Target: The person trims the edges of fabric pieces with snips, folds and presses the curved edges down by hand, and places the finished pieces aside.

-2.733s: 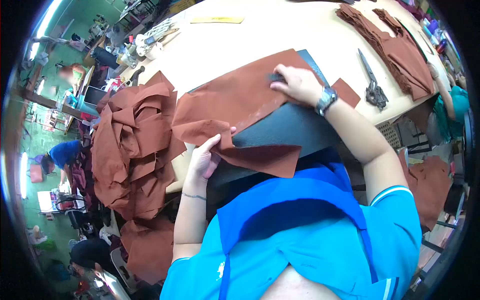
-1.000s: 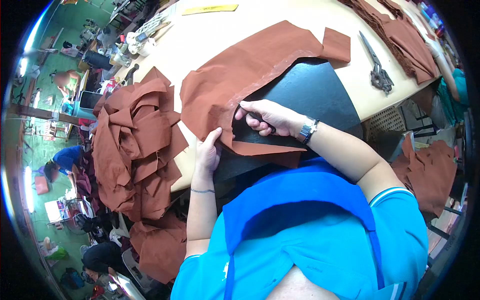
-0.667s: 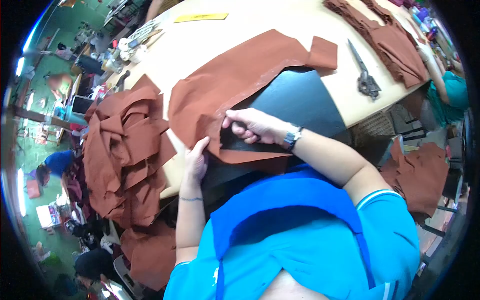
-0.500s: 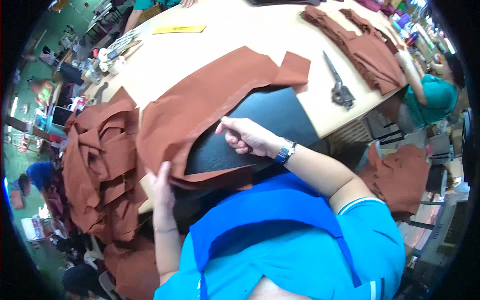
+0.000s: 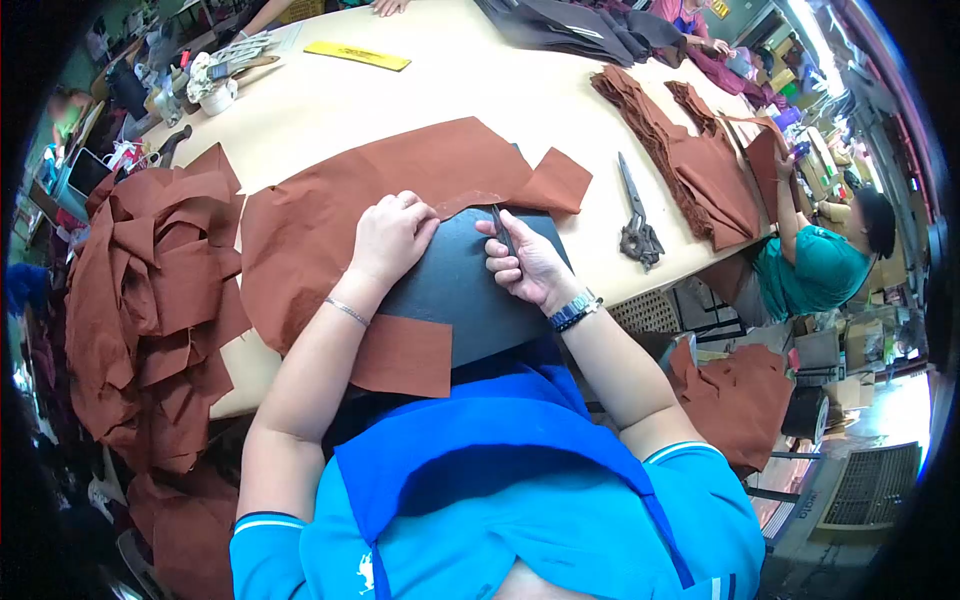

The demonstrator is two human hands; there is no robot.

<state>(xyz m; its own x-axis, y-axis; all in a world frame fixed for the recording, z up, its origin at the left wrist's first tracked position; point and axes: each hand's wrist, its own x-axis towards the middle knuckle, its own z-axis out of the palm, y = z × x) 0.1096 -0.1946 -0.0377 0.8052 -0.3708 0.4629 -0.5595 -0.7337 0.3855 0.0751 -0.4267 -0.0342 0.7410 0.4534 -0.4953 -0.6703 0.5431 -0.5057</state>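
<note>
A large reddish-brown fabric piece (image 5: 340, 190) with a curved edge lies over a dark board (image 5: 455, 285) on the table. My left hand (image 5: 395, 235) rests on the fabric near that edge, fingers bent and pressed together on the cloth. In my right hand (image 5: 525, 265) is a slim dark tool (image 5: 502, 232), its tip at the fabric's edge. Its exact kind is partly hidden by my fingers. One narrow end of the fabric hangs over the board's near side, and the other sticks out to the right.
Heaped brown fabric (image 5: 165, 310) hangs over the table's left side. Large shears (image 5: 637, 215) lie to the right, near stacked brown pieces (image 5: 700, 160) and a co-worker (image 5: 815, 265). Farther back are a yellow strip (image 5: 357, 55), a brush (image 5: 240, 68) and dark sheets (image 5: 580, 30).
My left hand has moved up and right from the fabric's lower left to its curved edge. My right hand has shifted right, and the dark tool now shows at the edge.
</note>
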